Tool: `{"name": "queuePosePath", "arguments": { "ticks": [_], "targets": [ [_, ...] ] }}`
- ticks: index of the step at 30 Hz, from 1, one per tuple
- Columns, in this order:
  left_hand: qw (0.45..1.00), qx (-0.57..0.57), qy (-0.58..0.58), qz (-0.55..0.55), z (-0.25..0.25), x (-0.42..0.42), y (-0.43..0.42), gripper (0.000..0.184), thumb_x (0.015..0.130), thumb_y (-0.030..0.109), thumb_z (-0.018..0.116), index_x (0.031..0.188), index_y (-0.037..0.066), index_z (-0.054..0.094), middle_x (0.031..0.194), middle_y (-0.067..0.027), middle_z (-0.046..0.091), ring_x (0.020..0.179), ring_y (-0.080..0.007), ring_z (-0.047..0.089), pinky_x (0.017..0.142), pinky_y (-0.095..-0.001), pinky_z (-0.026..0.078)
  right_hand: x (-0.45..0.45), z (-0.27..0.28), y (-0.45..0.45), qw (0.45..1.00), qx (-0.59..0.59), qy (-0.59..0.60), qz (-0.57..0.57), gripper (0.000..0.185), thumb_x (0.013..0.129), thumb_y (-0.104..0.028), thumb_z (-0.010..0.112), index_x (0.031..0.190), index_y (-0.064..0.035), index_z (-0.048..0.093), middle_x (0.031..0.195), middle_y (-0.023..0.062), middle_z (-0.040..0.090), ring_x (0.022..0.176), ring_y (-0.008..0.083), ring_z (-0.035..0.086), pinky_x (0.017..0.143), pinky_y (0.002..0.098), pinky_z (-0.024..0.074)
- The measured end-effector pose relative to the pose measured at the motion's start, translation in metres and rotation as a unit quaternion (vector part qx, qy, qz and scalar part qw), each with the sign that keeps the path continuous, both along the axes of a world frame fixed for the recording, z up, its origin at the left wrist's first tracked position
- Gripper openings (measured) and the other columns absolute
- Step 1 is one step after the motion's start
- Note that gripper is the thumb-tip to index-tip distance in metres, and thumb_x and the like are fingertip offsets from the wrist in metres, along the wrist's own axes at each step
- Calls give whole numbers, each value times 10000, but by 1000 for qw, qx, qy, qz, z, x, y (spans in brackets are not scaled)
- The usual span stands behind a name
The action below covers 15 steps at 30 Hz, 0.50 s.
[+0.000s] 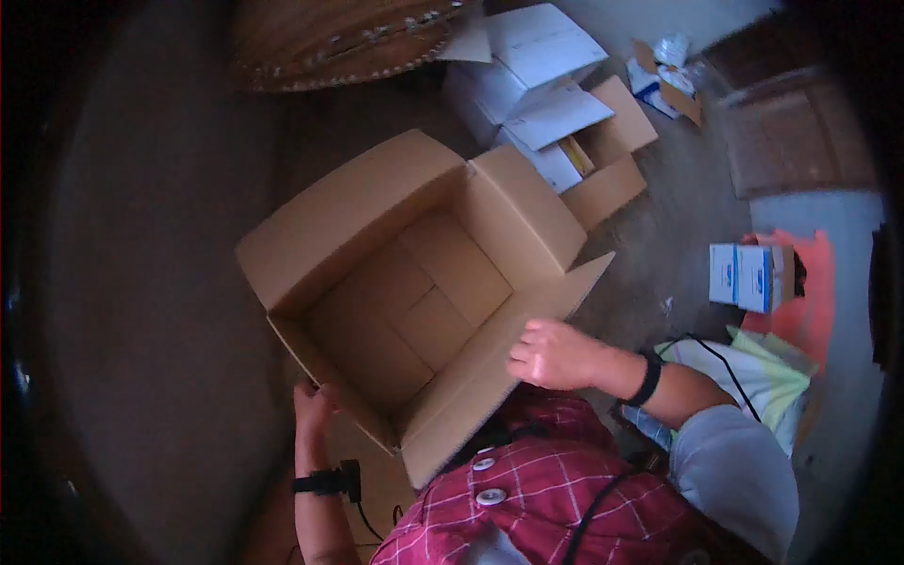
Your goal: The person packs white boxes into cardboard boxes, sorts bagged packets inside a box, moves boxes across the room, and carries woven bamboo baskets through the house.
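An open brown cardboard box (372,315) is tilted in front of me, its flaps folded outward and its inside bare down to the bottom panels. At its left near edge is my left hand (314,405), the fingers closed on the cardboard and partly hidden by it. My right hand (551,355) is closed at the outer edge of the near flap (480,386), with the fingers curled in and the thumb out of sight. Both wrists wear black bands, and a cable runs from the left one.
White cartons (532,56) and an open carton (612,155) stand beyond the box. A round wooden table (348,42) is at the top. To the right are small blue-and-white boxes (751,276), an orange cloth (817,311) and a pale bag (753,372).
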<state>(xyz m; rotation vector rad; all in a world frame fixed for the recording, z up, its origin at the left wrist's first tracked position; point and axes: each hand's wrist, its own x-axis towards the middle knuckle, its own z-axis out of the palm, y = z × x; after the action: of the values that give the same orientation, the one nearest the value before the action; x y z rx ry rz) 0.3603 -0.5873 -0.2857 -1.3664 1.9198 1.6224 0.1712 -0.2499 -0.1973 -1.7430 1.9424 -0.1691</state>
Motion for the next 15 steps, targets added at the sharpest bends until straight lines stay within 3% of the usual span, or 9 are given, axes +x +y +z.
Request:
{"name": "queuePosePath", "arguments": {
  "ticks": [2,5,7,8,10,11,13,14,15],
  "targets": [
    [1000,25,13,4,-7,-13,8,137,711,61,500,811,-26,531,650,-31,525,503,-118,486,440,-258,391,25,1,33,997,17,56,-52,214,669,-280,643,757,-99,571,795,42,588,747,219,575,705,368,430],
    [994,84,69,29,-44,-19,14,139,711,45,515,839,-10,520,635,-17,507,496,-107,474,436,-249,379,50,-10,70,971,8,44,-233,242,693,-279,640,823,-79,597,861,67,593,797,236,576,727,357,441],
    [995,65,71,1,-78,-30,11,158,718,51,546,867,15,508,627,-7,493,505,-93,468,425,-242,368,60,-21,88,935,-95,-26,-341,223,700,-280,635,771,-70,619,799,84,592,770,272,575,751,362,429],
    [993,68,94,-17,-88,-39,10,155,718,51,556,863,21,509,624,-2,492,496,-88,462,415,-240,362,65,-22,94,921,-93,3,-378,223,700,-280,635,771,-70,619,799,84,592,770,272,575,751,362,429],
    [986,104,122,-49,-82,-68,17,144,712,44,566,845,26,515,619,4,495,480,-82,458,396,-241,354,71,-19,103,877,-10,-160,-453,316,699,-315,648,881,-59,616,896,95,594,891,304,550,815,380,418],
    [980,135,126,-67,-66,-82,24,135,705,37,567,832,25,520,616,4,498,472,-83,460,387,-244,353,73,-16,111,868,-18,-142,-475,316,699,-315,648,881,-59,616,896,95,594,891,304,550,815,380,418],
    [988,79,79,-104,-61,-104,31,126,695,33,577,813,30,532,615,-16,522,450,-90,469,376,-248,367,77,-15,119,747,25,-175,-641,323,706,-334,644,847,-44,619,878,103,595,890,295,554,805,377,431],
    [986,78,90,-118,-65,-110,30,126,695,33,577,813,30,532,615,-16,522,450,-90,469,376,-248,367,84,-25,123,741,13,-166,-650,323,706,-334,644,847,-44,619,878,103,595,890,295,554,805,377,431],
    [979,62,86,-176,-62,-107,41,109,721,75,593,813,31,553,652,-25,547,510,-107,504,429,-260,403,108,-34,151,689,30,-4,-724,388,712,-352,643,964,-64,578,986,120,564,955,301,526,840,373,411]
  ]
}}
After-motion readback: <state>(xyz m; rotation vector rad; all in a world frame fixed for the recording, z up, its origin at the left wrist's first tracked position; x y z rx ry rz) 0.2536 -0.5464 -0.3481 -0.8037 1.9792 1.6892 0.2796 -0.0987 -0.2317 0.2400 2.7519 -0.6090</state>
